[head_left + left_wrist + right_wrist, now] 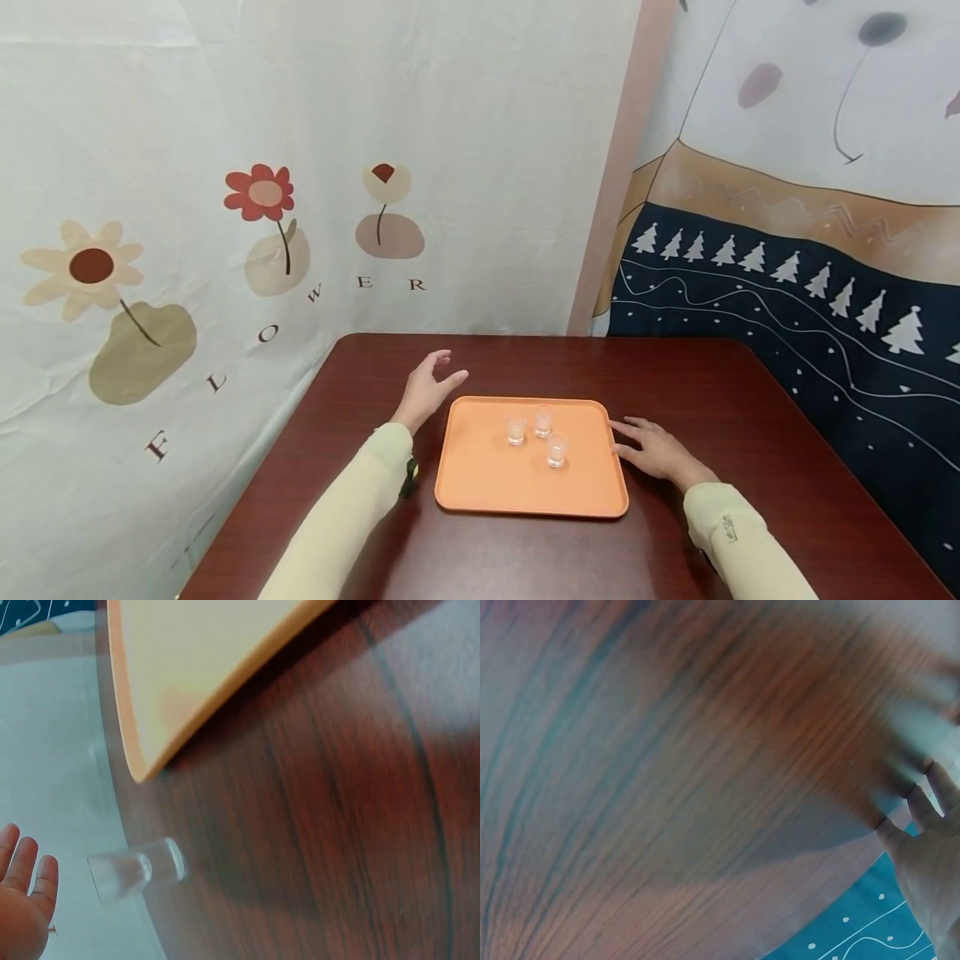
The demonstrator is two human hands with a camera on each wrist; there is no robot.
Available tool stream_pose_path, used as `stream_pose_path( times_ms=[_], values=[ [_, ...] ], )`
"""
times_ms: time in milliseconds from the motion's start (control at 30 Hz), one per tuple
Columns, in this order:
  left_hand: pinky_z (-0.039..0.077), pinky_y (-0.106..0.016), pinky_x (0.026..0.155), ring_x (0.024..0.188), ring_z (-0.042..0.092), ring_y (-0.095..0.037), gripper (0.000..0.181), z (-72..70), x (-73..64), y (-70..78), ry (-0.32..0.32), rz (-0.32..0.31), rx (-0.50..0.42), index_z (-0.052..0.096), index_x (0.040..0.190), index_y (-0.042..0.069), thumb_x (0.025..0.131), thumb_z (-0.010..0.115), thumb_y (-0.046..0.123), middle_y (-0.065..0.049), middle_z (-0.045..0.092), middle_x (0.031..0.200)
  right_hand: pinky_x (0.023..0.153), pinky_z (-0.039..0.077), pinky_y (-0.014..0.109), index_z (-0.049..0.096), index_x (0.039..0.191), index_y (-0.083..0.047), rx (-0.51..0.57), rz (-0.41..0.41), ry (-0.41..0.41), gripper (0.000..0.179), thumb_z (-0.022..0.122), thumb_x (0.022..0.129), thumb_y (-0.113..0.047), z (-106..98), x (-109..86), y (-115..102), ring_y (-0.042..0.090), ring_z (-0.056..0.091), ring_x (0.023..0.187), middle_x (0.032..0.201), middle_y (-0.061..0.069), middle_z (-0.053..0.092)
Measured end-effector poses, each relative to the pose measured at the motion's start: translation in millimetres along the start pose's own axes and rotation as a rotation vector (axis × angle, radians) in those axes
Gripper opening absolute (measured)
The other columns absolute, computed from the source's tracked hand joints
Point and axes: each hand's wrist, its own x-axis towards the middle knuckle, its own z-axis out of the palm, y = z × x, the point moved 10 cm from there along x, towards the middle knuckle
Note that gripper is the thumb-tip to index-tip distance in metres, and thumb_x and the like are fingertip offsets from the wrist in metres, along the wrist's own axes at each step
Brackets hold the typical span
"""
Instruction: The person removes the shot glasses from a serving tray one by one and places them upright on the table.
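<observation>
Three small clear shot glasses, one of them the front glass (557,451), stand upright on an orange tray (480,492). In the left wrist view another clear glass (142,870) stands on the table beyond a tray corner. Near that glass, and apart from it, my left hand (22,900) has its fingers extended. From the head view, the left hand (423,390) is at the tray's far left corner, thumb and fingers spread around no visible object. My right hand (656,450) lies low over the table, its fingertips right at the tray's right rim.
The tray rests on a dark red-brown wooden table (720,392). A white cloth with printed flowers (487,167) hangs behind and to the left. On the right hangs a dark blue cloth printed with trees (862,375).
</observation>
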Motion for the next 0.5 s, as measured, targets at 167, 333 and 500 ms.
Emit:
stream_pose_path(
  times_ms=[167,333,500],
  values=[
    [0.038,-0.052,0.107,0.132,0.046,-0.032,0.067,16.1,-6.6,3.3,-0.033,0.006,0.001,0.048,0.145,0.012,0.089,0.075,0.039,-0.011,0.053,0.140,0.102,0.031,0.070,0.048,0.148,-0.015,0.006,0.012,-0.004,0.060,0.060,0.097,-0.045,-0.8,-0.4,-0.3,0.052,0.035,0.133,0.147,0.028,0.039],
    [0.040,-0.051,0.106,0.132,0.046,-0.030,0.066,32.8,-14.4,5.7,-0.074,0.005,-0.022,0.048,0.144,0.012,0.089,0.075,0.037,-0.011,0.054,0.139,0.102,0.031,0.070,0.047,0.149,-0.015,0.004,0.016,-0.012,0.061,0.060,0.097,-0.045,0.7,0.5,-0.3,0.052,0.035,0.133,0.148,0.029,0.038],
    [0.039,-0.050,0.107,0.132,0.047,-0.031,0.066,49.6,-24.1,6.4,-0.125,0.001,-0.040,0.048,0.144,0.010,0.090,0.075,0.034,-0.012,0.054,0.139,0.101,0.032,0.071,0.048,0.148,-0.014,0.011,0.010,-0.011,0.061,0.060,0.097,-0.045,1.1,0.6,-0.2,0.053,0.036,0.133,0.147,0.030,0.039]
  ],
)
